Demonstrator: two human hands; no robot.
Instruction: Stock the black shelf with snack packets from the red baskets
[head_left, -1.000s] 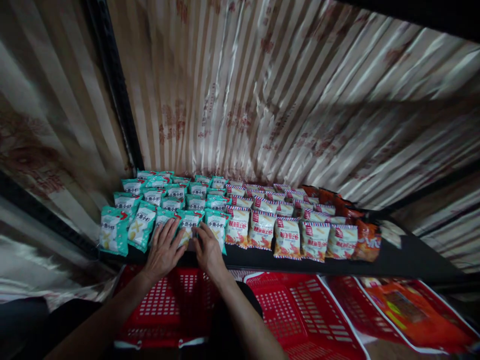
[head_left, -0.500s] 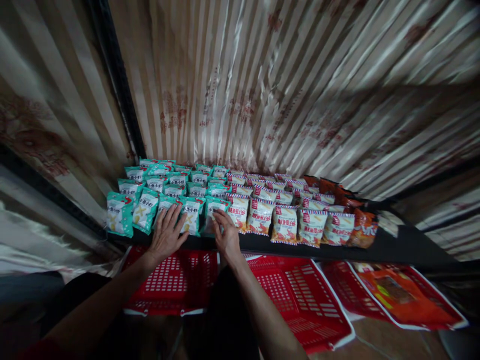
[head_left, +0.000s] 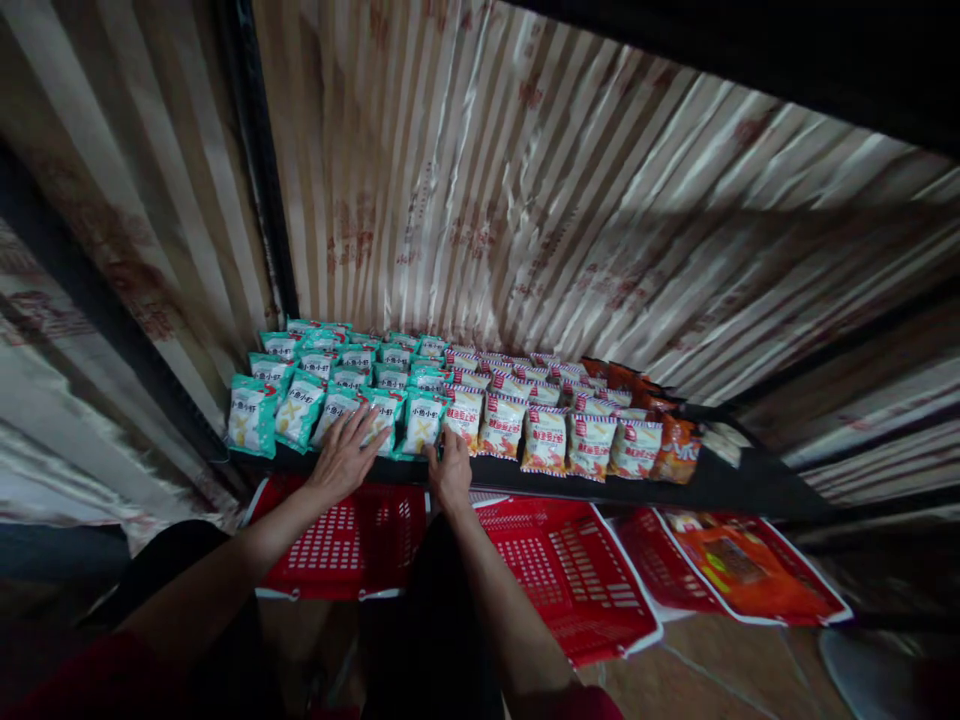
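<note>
Teal-and-white snack bags (head_left: 253, 415) stand in rows on the left of a black shelf (head_left: 480, 470). My left hand (head_left: 349, 452) lies with fingers stretched and spread over the front of two teal bags near the middle of the front row. At the lower right corner of the last teal bag (head_left: 424, 424) is my right hand (head_left: 451, 472), its fingers bent, thumb and forefinger apart. Its fingertips partly cover the edge of the first striped white snack bag (head_left: 464, 412). Neither hand grips a bag.
More striped white bags (head_left: 546, 440) and orange bags (head_left: 677, 448) fill the shelf rightward. Red baskets (head_left: 345, 585) (head_left: 652, 632) stand below its front edge; the rightmost holds an orange package (head_left: 750, 570). A black upright post (head_left: 262, 160) and striped sheeting (head_left: 420, 200) enclose the shelf.
The last teal bag now stands more upright and fully shows its front. My right hand has slid down to its lower right corner. My left hand stays on the bags; the view has shifted.
</note>
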